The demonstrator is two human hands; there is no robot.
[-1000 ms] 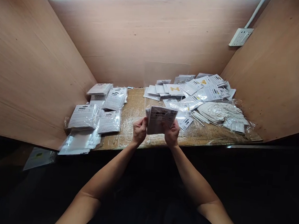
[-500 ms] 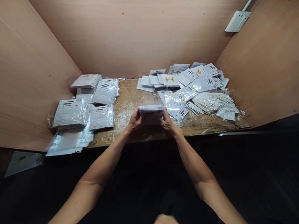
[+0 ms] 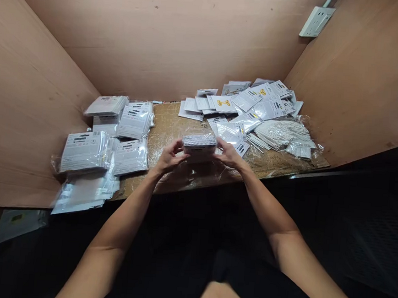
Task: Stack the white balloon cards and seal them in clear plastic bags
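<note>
Both of my hands hold a thick stack of plastic-wrapped card packets (image 3: 199, 144) between them, just above the plastic-covered wooden table (image 3: 168, 128). My left hand (image 3: 171, 156) grips the stack's left end, and my right hand (image 3: 229, 153) grips its right end. The stack lies nearly flat, with its long edge toward me. Beyond my right hand lies a loose pile of white card packets (image 3: 247, 104), some printed with a gold shape. Neat sealed stacks of packets (image 3: 85, 152) sit to the left.
Plywood walls (image 3: 35, 85) enclose the table on three sides, with a white wall socket (image 3: 315, 21) high on the right. A bundle of thin white strips (image 3: 279, 134) lies at the right. A loose plastic packet (image 3: 18, 226) lies below the table's left end.
The stack has tipped from upright to nearly flat and dropped toward the table. My hands have moved slightly apart at the wrists, and the view has shifted slightly.
</note>
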